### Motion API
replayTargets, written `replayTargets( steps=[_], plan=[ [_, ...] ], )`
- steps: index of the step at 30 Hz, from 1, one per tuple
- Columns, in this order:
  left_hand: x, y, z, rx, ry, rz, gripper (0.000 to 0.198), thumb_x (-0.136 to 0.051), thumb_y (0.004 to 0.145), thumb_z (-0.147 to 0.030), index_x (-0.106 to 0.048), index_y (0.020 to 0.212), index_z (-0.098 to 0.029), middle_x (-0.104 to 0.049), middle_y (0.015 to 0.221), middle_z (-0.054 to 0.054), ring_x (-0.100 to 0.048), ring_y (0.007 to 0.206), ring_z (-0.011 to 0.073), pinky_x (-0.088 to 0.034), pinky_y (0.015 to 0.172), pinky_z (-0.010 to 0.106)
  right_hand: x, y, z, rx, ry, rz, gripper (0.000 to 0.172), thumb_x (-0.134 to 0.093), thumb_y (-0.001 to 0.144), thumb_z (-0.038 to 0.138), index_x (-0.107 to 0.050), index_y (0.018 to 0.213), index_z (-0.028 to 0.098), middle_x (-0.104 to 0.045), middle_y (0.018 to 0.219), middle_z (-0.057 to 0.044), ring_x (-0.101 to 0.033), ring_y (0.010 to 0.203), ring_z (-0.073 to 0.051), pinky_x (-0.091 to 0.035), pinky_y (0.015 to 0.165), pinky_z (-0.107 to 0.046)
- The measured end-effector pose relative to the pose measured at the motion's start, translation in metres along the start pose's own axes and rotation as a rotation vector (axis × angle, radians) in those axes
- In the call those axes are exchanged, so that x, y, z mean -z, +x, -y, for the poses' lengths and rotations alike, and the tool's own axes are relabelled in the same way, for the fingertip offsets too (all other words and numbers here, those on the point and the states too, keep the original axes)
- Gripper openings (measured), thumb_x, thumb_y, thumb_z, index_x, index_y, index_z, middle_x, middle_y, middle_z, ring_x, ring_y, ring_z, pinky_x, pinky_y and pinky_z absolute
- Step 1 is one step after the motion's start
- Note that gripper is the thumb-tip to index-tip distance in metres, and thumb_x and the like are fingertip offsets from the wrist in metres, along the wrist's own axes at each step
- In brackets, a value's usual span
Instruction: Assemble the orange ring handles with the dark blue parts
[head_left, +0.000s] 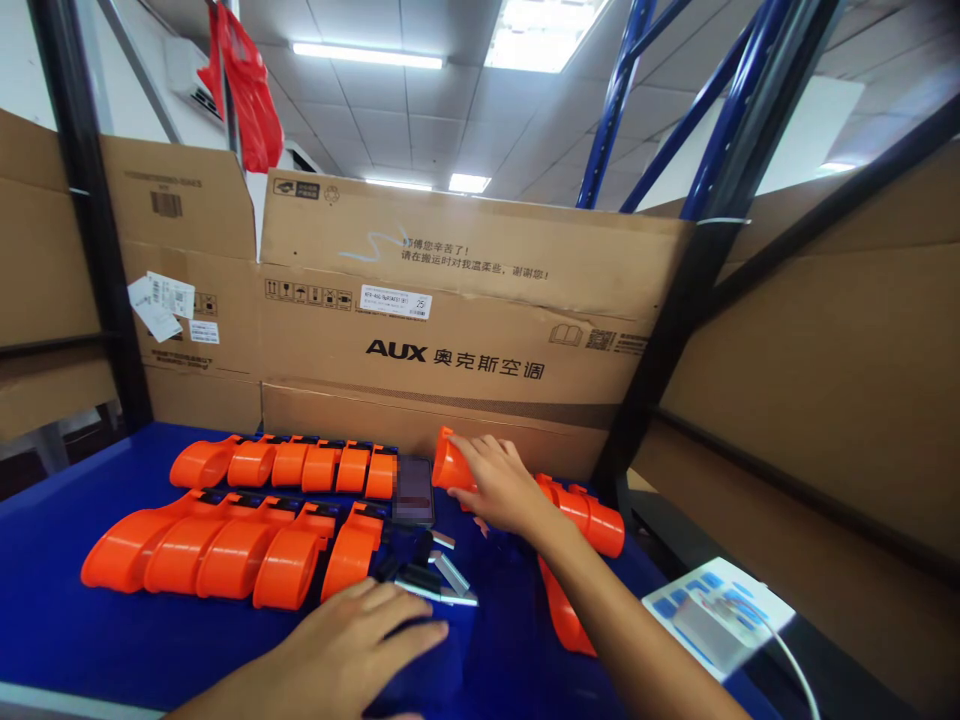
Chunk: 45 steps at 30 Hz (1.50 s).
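Orange plastic tape-dispenser shells lie in two rows on a blue table: a back row and a nearer, larger row. My right hand reaches to the back and closes round one orange shell at the foot of the cardboard. My left hand rests flat on the table, fingers stretched out, just in front of some small metal parts. A dark phone lies between the rows and my right hand.
Large brown cardboard boxes wall in the back and both sides. More orange shells lie under my right forearm. A white and blue sheet with a cable sits at the right. Black and blue rack posts stand behind.
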<state>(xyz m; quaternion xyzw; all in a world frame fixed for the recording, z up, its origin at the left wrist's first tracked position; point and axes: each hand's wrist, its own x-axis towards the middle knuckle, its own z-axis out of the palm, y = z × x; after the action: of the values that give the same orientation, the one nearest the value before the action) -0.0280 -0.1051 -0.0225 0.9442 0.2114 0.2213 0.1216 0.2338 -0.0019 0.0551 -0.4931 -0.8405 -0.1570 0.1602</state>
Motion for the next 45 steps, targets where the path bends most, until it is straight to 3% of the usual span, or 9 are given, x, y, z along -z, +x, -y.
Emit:
replayTargets(
  steps=[3,7,11,15,20,23,32,38,45],
  plan=[
    [-0.004,0.017,0.003,0.274,-0.474,-0.279,0.069,-0.066,0.09,-0.045,-0.037,0.153,-0.035,-0.042,0.157,0.009,-0.044,0.139,0.0309,-0.037,0.114,0.047,0.02,-0.007,0.008,0.043,0.112,-0.122,0.068,-0.064,0.089,0.039,-0.04,0.15,0.021,-0.057,0.139,-0.017,-0.049,0.125,-0.035,-0.037,0.102,-0.052],
    [-0.007,0.063,0.015,0.543,-1.233,-0.754,0.056,-0.062,0.093,-0.046,-0.049,0.145,-0.03,-0.052,0.15,0.009,-0.051,0.135,0.0273,-0.043,0.109,0.042,0.043,-0.018,0.025,0.171,0.276,-0.211,0.067,-0.063,0.09,0.041,-0.038,0.15,0.024,-0.052,0.143,-0.015,-0.048,0.128,-0.033,-0.038,0.104,-0.053],
    [0.003,0.1,0.027,0.491,-1.754,-0.756,0.037,-0.066,0.089,-0.046,-0.068,0.117,-0.022,-0.072,0.121,0.009,-0.069,0.104,0.025,-0.056,0.087,0.036,0.055,-0.029,0.046,0.264,0.374,-0.12,0.072,-0.069,0.085,0.034,-0.04,0.15,0.028,-0.052,0.143,-0.013,-0.048,0.127,-0.034,-0.036,0.106,-0.056],
    [0.001,0.107,0.03,0.506,-1.805,-0.948,0.025,-0.069,0.084,-0.037,-0.071,0.097,-0.016,-0.077,0.095,0.005,-0.072,0.082,0.0195,-0.056,0.077,0.028,0.052,-0.035,0.051,0.304,0.544,-0.052,0.071,-0.074,0.082,0.034,-0.044,0.146,0.03,-0.054,0.143,-0.009,-0.049,0.128,-0.031,-0.034,0.11,-0.052],
    [-0.018,0.096,0.026,0.622,-1.745,-0.741,0.04,-0.065,0.083,-0.048,-0.066,0.101,-0.013,-0.075,0.082,0.008,-0.07,0.062,0.0214,-0.054,0.055,0.029,0.027,-0.028,0.026,0.073,0.729,-0.179,0.031,-0.044,0.101,0.036,-0.061,0.122,0.022,-0.067,0.117,-0.009,-0.061,0.108,-0.025,-0.047,0.094,-0.039],
    [-0.027,0.09,0.024,0.549,-1.684,-0.644,0.041,-0.062,0.085,-0.054,-0.059,0.1,-0.015,-0.073,0.079,0.007,-0.067,0.051,0.0203,-0.05,0.044,0.028,0.005,-0.026,0.015,-0.085,0.493,0.028,0.028,-0.042,0.098,0.026,-0.068,0.087,0.02,-0.068,0.083,-0.005,-0.061,0.081,-0.021,-0.047,0.077,-0.032],
    [-0.047,0.066,0.039,0.269,-1.575,-0.551,0.043,-0.06,0.091,-0.042,-0.041,0.124,-0.024,-0.072,0.088,0.005,-0.071,0.061,0.0221,-0.056,0.052,0.03,-0.031,-0.038,0.032,-0.084,0.208,0.4,0.015,-0.073,0.073,0.031,-0.076,0.085,0.021,-0.068,0.099,-0.01,-0.06,0.095,-0.028,-0.045,0.084,-0.035],
    [-0.055,0.065,0.038,0.241,-1.639,-0.539,0.037,-0.054,0.095,-0.043,-0.039,0.125,-0.026,-0.071,0.09,0.004,-0.073,0.062,0.0236,-0.058,0.05,0.033,-0.035,-0.034,0.029,-0.06,0.279,0.343,0.015,-0.066,0.076,0.019,-0.074,0.088,0.02,-0.07,0.1,-0.009,-0.06,0.098,-0.026,-0.044,0.084,-0.034],
    [-0.054,0.066,0.04,0.3,-1.663,-0.58,0.036,-0.056,0.094,-0.046,-0.043,0.12,-0.026,-0.071,0.089,0.003,-0.072,0.06,0.0221,-0.057,0.05,0.031,-0.032,-0.034,0.018,-0.178,0.561,0.158,0.008,-0.058,0.075,0.013,-0.056,0.072,0.02,-0.062,0.067,0.001,-0.056,0.063,-0.015,-0.038,0.058,-0.025]
  ],
)
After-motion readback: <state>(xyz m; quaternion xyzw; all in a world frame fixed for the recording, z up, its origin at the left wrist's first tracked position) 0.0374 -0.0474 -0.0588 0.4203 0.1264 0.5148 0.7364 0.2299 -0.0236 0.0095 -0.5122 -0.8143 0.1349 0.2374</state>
